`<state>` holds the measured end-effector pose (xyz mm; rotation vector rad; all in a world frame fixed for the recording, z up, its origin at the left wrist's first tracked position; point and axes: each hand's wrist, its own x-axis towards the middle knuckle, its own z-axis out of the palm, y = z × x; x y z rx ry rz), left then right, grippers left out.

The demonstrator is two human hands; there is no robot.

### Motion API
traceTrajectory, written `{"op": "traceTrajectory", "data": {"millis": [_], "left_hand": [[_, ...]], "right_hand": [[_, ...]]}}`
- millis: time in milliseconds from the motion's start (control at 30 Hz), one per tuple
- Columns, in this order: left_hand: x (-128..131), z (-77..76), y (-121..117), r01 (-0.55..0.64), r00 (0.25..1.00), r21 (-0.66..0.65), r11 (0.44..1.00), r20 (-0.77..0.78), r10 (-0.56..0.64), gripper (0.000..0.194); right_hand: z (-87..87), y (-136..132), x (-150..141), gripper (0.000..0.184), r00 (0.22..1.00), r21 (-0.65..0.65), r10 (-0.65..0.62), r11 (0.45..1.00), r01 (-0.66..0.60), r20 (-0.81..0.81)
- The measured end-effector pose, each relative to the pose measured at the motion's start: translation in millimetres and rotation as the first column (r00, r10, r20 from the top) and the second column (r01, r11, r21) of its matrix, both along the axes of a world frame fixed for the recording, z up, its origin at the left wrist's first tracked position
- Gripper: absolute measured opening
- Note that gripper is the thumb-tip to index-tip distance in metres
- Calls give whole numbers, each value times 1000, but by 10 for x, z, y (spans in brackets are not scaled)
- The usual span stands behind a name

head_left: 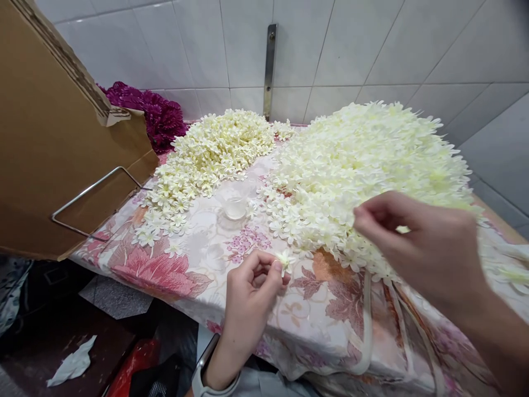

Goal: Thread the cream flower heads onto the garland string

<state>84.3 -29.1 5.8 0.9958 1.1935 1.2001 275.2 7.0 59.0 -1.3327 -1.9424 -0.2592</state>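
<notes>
Left hand (pixel 256 286): low centre, above the near part of the cloth-covered surface (pixel 206 237). Grip closed on one pale flower (pixel 285 260), pinched between thumb and fingers, petals up. Watch (pixel 206 355) at the wrist.

Right hand (pixel 417 237): raised in front of the right heap, thumb and forefinger drawn together. Slight blur; cannot tell whether this grip is fully closed or has something small in it.

Containers: small clear cup (pixel 234 208), upright, between the two heaps and beyond the left hand. Sides see-through; cannot tell if there is clear liquid inside or just bare plastic. A few loose blossoms just beside it, on its right. Large brown carton (pixel 61 138) at far left, its upper edge rough and layered; inside not visible. Wire loop (pixel 88 194) in front of its lower part.

Left heap (pixel 215 154): cream blossoms, tightly massed, trailing toward the near edge. Right heap (pixel 367 160): larger, whiter, with a greenish tint; looser petals. Both heaps lie directly on the surface. Magenta flowers (pixel 152 113) bunched behind the carton, near the tiled wall (pixel 339 49). Metal strip (pixel 270 71) upright against the tiles.
</notes>
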Motion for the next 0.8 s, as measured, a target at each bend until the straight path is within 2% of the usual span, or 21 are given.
{"op": "traceTrajectory", "data": {"millis": [100, 167, 200, 267, 300, 367, 400, 433, 500, 600, 700, 800], "left_hand": [[-1, -2, 1, -3, 1000, 4, 1000, 3, 3, 15], [10, -3, 4, -2, 1000, 5, 1000, 2, 2, 14], [16, -6, 6, -4, 1000, 4, 1000, 0, 4, 14], [25, -16, 8, 0, 1000, -4, 1000, -10, 0, 14], [25, -21, 8, 4, 1000, -9, 1000, -17, -4, 14], [12, -23, 4, 40, 998, 0, 999, -42, -40, 13], [0, -20, -1, 70, 995, 23, 997, -70, -68, 13], [-16, -14, -6, 104, 989, 62, 993, -114, -96, 12], [-51, 1, -20, 172, 963, 181, 968, -236, -127, 14], [-84, 13, -35, 255, 920, 325, 911, -370, -125, 28], [-74, 5, -34, 271, 907, 344, 899, -404, -119, 36], [-45, -4, -27, 200, 908, 329, 923, -417, -48, 27]], "right_hand": [[31, 131, 174, 22, 960, 164, -269, 953, 253, 82], [22, 180, 194, 32, 913, 202, -350, 929, 310, 210], [9, 182, 167, 34, 894, 239, -356, 925, 295, 273], [-29, 141, 53, 31, 891, 298, -281, 938, 176, 358], [-54, 101, -23, 26, 916, 303, -188, 950, 78, 355], [-112, 1, -175, 10, 953, 186, 134, 964, -189, 273], [-144, -47, -239, 6, 937, 76, 284, 950, -304, 204], [-175, -89, -290, 9, 917, -17, 370, 928, -372, 149], [-231, -137, -347, 16, 901, -137, 423, 902, -409, 96], [-275, -133, -348, 13, 909, -189, 407, 903, -385, 93], [-286, -107, -328, 14, 907, -219, 412, 896, -386, 84], [-300, -104, -331, 18, 903, -239, 426, 884, -402, 55]]}}
